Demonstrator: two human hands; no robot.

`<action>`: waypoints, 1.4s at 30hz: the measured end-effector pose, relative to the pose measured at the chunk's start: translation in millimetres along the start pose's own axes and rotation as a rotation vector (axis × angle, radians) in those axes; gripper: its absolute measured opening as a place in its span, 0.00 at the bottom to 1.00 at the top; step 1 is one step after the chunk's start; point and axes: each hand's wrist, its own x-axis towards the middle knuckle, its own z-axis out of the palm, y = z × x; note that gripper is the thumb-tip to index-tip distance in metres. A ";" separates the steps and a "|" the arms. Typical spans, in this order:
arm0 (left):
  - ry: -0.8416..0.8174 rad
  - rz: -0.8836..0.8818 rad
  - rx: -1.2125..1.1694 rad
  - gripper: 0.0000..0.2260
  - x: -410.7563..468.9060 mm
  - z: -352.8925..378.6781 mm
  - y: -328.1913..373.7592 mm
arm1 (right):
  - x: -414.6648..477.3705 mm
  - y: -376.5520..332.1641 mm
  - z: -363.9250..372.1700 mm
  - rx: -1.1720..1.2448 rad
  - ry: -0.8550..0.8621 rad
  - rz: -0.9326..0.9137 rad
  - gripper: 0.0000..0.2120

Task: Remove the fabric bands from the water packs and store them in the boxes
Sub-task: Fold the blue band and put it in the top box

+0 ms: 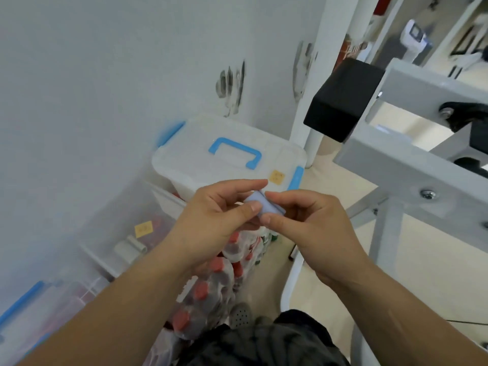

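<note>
Left hand (211, 220) and right hand (311, 225) both pinch the folded blue fabric band (265, 204), thumb and forefinger. Other fingers loosely curled, water packs (219, 281) below

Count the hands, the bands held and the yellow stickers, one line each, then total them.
Hands: 2, left hand and right hand
Band: 1, pinched by both hands
Yellow stickers: 2
Total: 5

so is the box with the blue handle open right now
No, its lid sits flat on the clear box, behind the left hand and right hand that pinch the blue band.
</note>
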 end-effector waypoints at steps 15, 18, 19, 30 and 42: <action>-0.075 0.085 0.042 0.16 15.2 18.0 -10.8 | 5.8 9.6 -8.6 0.079 0.146 -0.010 0.11; -0.064 0.090 0.082 0.16 21.5 25.3 -13.5 | 10.6 15.7 -14.9 0.101 0.151 0.030 0.12; -0.058 0.089 0.078 0.17 24.1 27.7 -14.3 | 13.1 17.4 -17.3 0.092 0.143 0.037 0.13; -0.018 0.039 0.101 0.18 48.0 29.6 -2.6 | 34.8 22.2 -40.7 0.002 0.089 0.004 0.05; 0.030 -0.076 0.377 0.12 77.7 20.8 1.0 | 75.0 60.1 -34.8 -0.285 0.169 0.043 0.21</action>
